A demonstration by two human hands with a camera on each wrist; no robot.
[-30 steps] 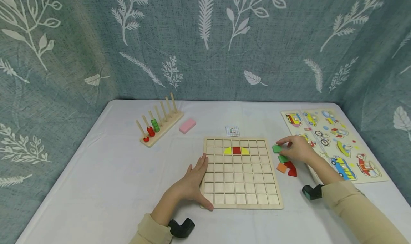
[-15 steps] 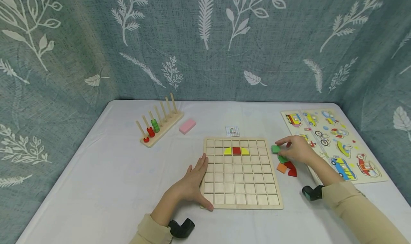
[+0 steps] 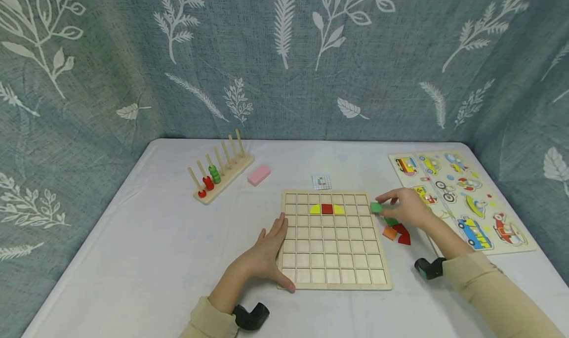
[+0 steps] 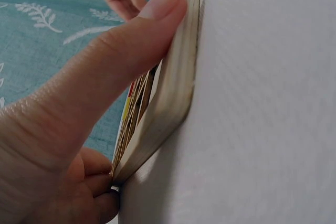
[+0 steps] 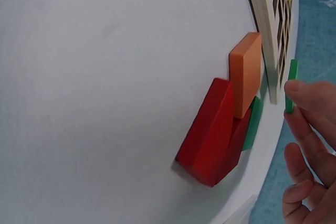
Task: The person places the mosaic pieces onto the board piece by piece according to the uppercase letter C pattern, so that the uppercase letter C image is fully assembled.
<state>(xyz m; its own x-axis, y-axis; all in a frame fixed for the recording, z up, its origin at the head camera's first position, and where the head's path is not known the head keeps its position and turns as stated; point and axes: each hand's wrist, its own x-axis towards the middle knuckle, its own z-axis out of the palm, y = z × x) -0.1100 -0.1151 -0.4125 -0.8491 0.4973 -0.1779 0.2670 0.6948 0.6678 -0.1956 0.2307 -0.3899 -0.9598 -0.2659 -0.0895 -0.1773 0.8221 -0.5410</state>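
My left hand (image 3: 265, 251) spans the near left corner of a wooden grid board (image 3: 333, 286), fingers along its left edge and thumb on its front edge. In the left wrist view the thumb (image 4: 121, 51) lies against the board's side. My right hand (image 3: 406, 207) pinches a green square tile (image 3: 376, 207) between thumb and fingertips, right at the board's right edge. The right wrist view shows this green tile (image 5: 292, 72) edge-on. In the board's second row sit a red square (image 3: 327, 209) and two yellow quarter-round tiles (image 3: 314, 209), one on each side.
Beside the board lie another green tile (image 3: 390, 221), an orange tile (image 3: 389, 233) and red tiles (image 3: 404, 238). A small pattern card (image 3: 322, 182) lies behind it. A peg stand (image 3: 227, 177) and pink block (image 3: 259, 175) are back left, a picture puzzle board (image 3: 482, 199) right.
My right hand has moved slightly left with the green tile, from the pile toward the board's right edge. My left hand stays put.
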